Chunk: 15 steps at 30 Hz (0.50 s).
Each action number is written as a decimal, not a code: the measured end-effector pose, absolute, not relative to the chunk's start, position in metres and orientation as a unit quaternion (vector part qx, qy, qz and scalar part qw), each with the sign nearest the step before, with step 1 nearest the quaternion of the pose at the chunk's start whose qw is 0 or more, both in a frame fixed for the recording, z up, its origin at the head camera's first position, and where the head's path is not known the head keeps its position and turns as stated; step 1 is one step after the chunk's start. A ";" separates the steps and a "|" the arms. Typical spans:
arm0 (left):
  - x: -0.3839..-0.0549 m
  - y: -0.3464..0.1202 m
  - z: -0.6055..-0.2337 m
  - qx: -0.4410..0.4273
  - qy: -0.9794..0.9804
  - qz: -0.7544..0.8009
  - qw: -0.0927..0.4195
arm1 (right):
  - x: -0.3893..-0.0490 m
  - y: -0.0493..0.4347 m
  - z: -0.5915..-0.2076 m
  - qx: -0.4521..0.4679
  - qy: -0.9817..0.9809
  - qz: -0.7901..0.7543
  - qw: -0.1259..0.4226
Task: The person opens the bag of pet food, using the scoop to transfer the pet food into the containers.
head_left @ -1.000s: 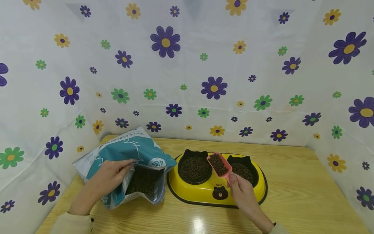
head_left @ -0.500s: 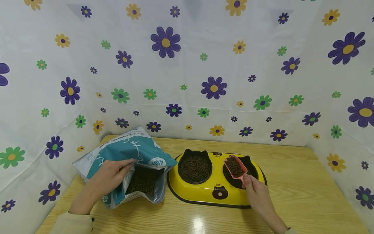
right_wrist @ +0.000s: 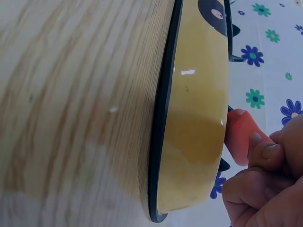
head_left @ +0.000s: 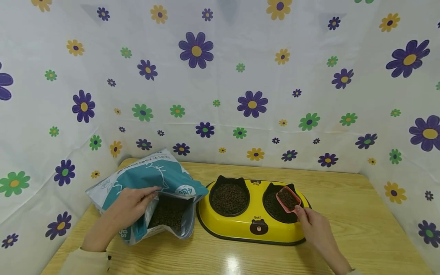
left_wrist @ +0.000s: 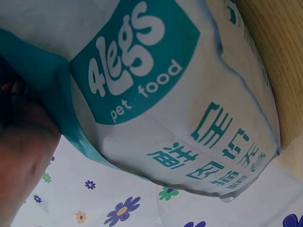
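My left hand (head_left: 132,206) grips the upper edge of a teal and white pet food bag (head_left: 137,179), which lies with its mouth wide apart and brown kibble (head_left: 166,214) inside. In the left wrist view, the bag's printed front (left_wrist: 137,137) fills the middle, and the fingers are mostly hidden. My right hand (head_left: 316,229) pinches the handle of a small pink scoop (head_left: 297,208) holding kibble. The scoop is over the right black bowl (head_left: 269,202) of a yellow double feeder (head_left: 223,226). Seen from the right wrist, the scoop (right_wrist: 241,135) appears above the feeder's rim.
The left black bowl (head_left: 229,198) contains a mound of kibble. Under everything is a light wooden table (head_left: 357,214). A white cloth with printed flowers (head_left: 220,84) hangs behind it and along both sides.
My right hand has carried the scoop rightward, from between the two bowls to the right part of the right bowl. The left hand and the bag have stayed in place.
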<state>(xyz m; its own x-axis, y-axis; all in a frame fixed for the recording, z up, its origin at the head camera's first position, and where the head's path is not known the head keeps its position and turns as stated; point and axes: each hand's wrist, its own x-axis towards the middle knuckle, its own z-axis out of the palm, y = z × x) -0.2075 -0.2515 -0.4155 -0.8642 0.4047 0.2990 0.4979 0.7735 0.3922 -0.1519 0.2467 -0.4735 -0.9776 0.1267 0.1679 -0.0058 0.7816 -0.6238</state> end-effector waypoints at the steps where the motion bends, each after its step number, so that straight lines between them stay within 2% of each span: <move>1: -0.207 -0.252 -0.416 -0.241 -0.936 -0.235 0.099 | -0.152 0.247 -0.474 -0.024 -0.940 0.322 0.111; 6: -0.207 -0.251 -0.415 -0.237 -0.937 -0.234 0.100 | -0.152 0.249 -0.477 0.010 -0.947 0.282 0.156; 12: -0.207 -0.251 -0.414 -0.234 -0.939 -0.232 0.098 | -0.150 0.251 -0.472 0.019 -0.963 0.238 0.129; 15: -0.207 -0.250 -0.414 -0.232 -0.940 -0.231 0.094 | -0.149 0.251 -0.472 0.028 -0.967 0.214 0.135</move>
